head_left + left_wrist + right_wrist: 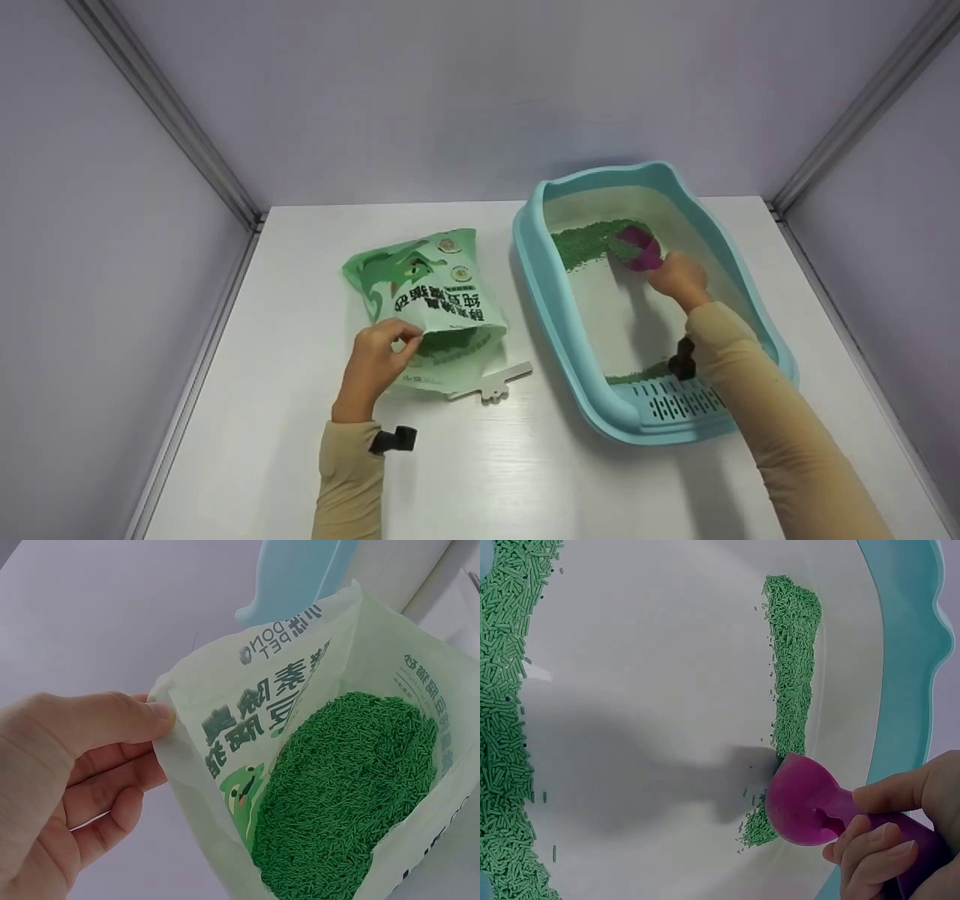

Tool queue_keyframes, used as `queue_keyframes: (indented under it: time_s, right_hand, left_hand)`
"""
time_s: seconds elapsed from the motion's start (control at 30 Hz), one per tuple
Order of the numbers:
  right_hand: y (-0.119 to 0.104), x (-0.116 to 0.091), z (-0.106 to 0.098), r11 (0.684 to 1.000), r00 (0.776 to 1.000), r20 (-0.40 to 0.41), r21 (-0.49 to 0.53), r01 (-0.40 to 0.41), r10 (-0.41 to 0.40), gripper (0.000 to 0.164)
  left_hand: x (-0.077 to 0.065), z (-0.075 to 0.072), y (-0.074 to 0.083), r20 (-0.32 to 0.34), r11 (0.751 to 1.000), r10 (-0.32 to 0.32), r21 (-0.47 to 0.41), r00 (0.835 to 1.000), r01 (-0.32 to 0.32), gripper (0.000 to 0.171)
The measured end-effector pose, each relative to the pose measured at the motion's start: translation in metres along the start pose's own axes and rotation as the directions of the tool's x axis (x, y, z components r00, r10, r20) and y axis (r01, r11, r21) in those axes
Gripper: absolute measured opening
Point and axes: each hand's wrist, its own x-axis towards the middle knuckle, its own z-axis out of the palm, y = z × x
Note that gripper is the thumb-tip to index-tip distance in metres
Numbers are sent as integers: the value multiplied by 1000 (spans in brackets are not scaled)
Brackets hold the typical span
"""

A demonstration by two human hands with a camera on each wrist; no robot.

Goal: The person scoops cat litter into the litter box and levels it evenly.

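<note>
Purple plastic, right of centre in the frame: the scoop [641, 251], its handle gripped by the right hand [679, 279], was up at the far strip of green pellets [585, 244] in the blue tray [559, 315], though whether it touched them I couldn't tell! Over left of centre, the left hand [379, 356] pinched the edge of the pale green bag [420, 285] between thumb and fingers, and there was the mouth, gaping, with pellets inside! Mid-frame, by that mouth, a pale clip [493, 385] lay on the white desk [487, 480]. Lower right, more pellets lined the tray's slotted grate [679, 403].
</note>
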Motion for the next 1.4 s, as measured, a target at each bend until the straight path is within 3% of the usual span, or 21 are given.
queue_keyframes:
  time_s: [0.27,0.5,0.83,1.07,1.2,1.3,1.4]
  right_hand:
    - [-1,1,2,999,998,-43,6,35,-35,21]
    - [5,-4,-2,1000,1000,-11,-5,11,-11,27]
    - [12,-14,-10,1000,1000,-28,-25,0,-1,33]
    - [4,-17,-6,999,1000,-15,-27,22,-22,18]
    - [11,-15,-8,999,999,-49,-41,-19,17,28]
    - [20,-15,-12,996,994,-91,-67,-62,56,45]
    - [25,-17,-18,992,994,-85,-98,-74,66,44]
  left_hand:
    - [0,0,0,2,1000,-6,8,1000,6,5]
    - [-1,1,-1,-2,1000,4,2,1000,-4,5]
    - [0,1,-1,9,1000,-4,-9,1000,4,5]
    - [1,-1,-1,18,1000,-10,-14,1000,10,5]
    - [1,-1,0,22,1000,-22,-14,1000,23,5]
    - [1,-1,1,21,999,-26,-20,999,26,5]
    - [0,0,0,13,1000,-16,-17,1000,16,6]
